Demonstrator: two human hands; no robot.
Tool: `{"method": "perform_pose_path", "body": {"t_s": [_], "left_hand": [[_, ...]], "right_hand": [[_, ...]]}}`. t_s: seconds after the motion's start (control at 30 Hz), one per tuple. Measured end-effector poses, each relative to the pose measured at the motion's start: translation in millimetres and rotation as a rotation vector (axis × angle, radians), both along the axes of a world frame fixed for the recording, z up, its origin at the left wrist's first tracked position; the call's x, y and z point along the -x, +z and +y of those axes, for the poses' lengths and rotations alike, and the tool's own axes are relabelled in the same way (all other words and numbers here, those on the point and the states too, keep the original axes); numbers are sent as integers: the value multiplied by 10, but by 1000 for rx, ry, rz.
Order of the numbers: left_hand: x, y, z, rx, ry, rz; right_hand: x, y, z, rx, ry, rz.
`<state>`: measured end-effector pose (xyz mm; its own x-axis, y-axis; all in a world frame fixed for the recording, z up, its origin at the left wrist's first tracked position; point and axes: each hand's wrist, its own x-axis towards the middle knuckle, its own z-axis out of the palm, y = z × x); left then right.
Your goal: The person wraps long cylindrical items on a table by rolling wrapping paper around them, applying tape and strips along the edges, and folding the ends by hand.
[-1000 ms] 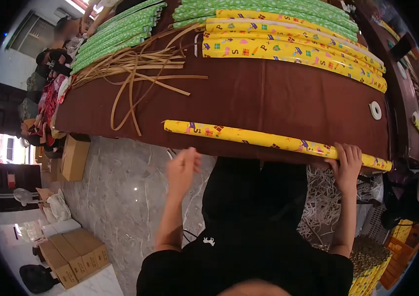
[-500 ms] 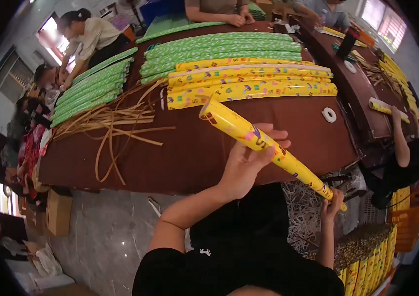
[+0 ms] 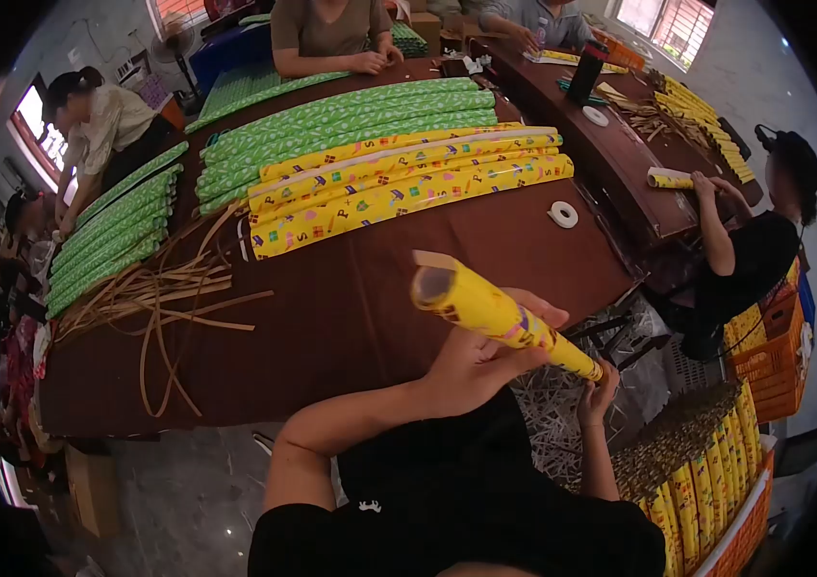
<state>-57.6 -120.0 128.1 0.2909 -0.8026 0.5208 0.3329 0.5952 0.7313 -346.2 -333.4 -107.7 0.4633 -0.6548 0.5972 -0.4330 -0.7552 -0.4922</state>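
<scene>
A yellow printed wrapping-paper roll (image 3: 485, 306) slants across the frame's centre, its open end raised in front of the brown table (image 3: 322, 327). The left hand (image 3: 487, 358) curls loosely round its upper part; the right hand (image 3: 598, 389) grips the lower end. The step seems to be two-handed carrying or turning; moving on calls for steering both ends together, clear of the table edge.
</scene>
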Motion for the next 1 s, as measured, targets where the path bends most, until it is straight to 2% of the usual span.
{"method": "perform_pose_path", "body": {"t_s": [0.03, 0.07, 0.1, 0.13, 0.2, 0.23, 0.27, 0.3, 0.33, 0.4, 0.43, 0.47, 0.53, 0.57, 0.63, 0.67, 0.73, 0.77, 0.8, 0.87, 0.9, 1.0], "left_hand": [[-73, 37, 53, -29, 3, 35], [-219, 89, 146, -78, 115, -82], [-351, 60, 202, -25, 207, -47], [-458, 93, 297, 81, 209, 199], [-799, 61, 637, 156, 424, 277], [-1015, -17, 810, 184, 457, 449], [-1139, 0, 929, 238, 444, 499], [-1316, -31, 1083, 371, 261, 566], [-1456, -114, 1245, 397, 399, 573], [-1713, -355, 1521, 384, 470, 472], [-1848, -523, 1672, 289, 632, 385], [-1744, -443, 1543, 287, 614, 376], [-1246, -291, 1228, 128, 846, 522], [-1149, -340, 1139, 116, 762, 633], [-1107, -583, 1020, 87, 271, 586], [-1049, -630, 842, 117, 125, 538], [-729, -591, 373, -42, 446, 521], [-623, -487, 70, -90, 541, 631], [-629, -440, -261, -134, 537, 658], [-747, -522, -920, -202, 524, 655], [-817, -582, -1219, -225, 513, 622], [-1012, -691, -1913, -251, 437, 780]], "right_hand": [[-33, 102, 9, 91, 8, 4], [-50, 214, 21, 182, -2, 6], [-161, 481, 94, 310, -18, -6], [-233, 719, 146, 378, 15, 9], [-436, 1188, 238, 530, 68, 34], [-572, 1346, 266, 593, 91, 36], [-705, 1470, 292, 651, 120, 45], [-860, 1579, 311, 689, 126, 43], [-1016, 1694, 288, 731, 158, 36], [-1361, 1855, 134, 844, 229, 46], [-1540, 1924, 15, 924, 223, 9], [-1700, 2028, -136, 983, 207, 30], [-1975, 2181, -558, 974, 143, 77], [-2088, 2238, -831, 1018, 95, 88], [-2246, 2292, -1361, 1061, 35, 98], [-2292, 2290, -1633, 1063, 23, 98], [-2366, 2203, -2158, 972, -24, 186], [-2391, 2180, -2316, 904, -54, 199], [-2390, 2180, -2362, 858, -239, 281], [-2411, 2107, -2422, 602, -331, 314], [-2343, 2117, -2342, 603, -255, 212], [-1947, 2410, -1760, 453, 51, -74]]}}
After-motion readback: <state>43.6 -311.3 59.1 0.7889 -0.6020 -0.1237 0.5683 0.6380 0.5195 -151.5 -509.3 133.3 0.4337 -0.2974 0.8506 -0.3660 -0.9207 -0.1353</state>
